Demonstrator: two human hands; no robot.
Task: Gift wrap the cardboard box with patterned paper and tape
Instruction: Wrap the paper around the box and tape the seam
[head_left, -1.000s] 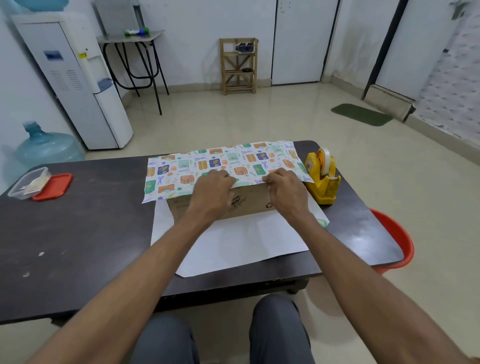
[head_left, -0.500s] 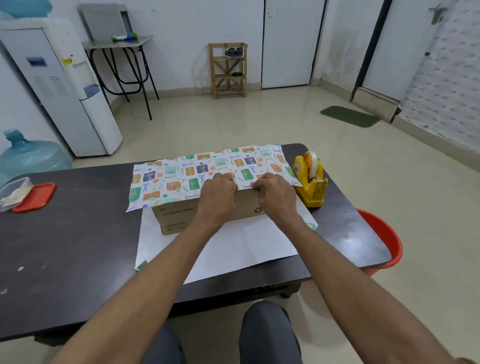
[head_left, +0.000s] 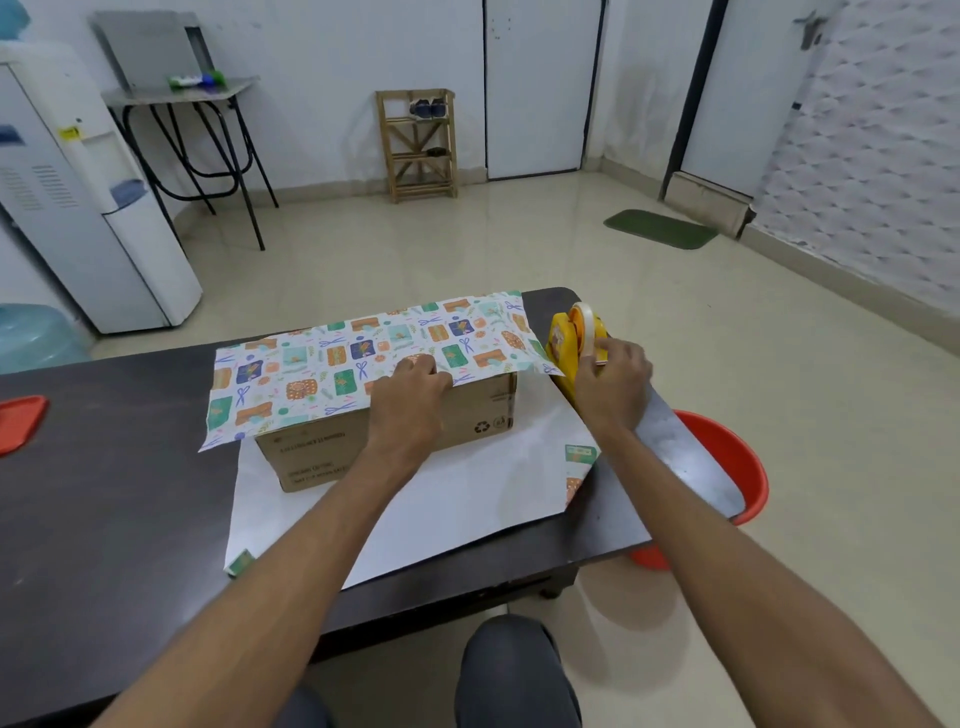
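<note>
- Head view: the left hand lies fingers-down on the near top edge of the cardboard box, pinning the patterned wrapping paper against it; the grip is a press, not a closed fist.
- Right hand is at the yellow tape dispenser, its fingertips pinched at the tape near the roll.
- The box sits on the paper's white underside in the middle of the dark table, its printed front side uncovered.
- One half of the sheet is folded over the box top, printed side up, overhanging left and right; the other half lies flat toward the person, with corners curled to show the print.
- The dispenser stands just beside the box's right end, near the table's far right corner.
- An orange-red bucket stands on the floor beyond the table's right edge.
</note>
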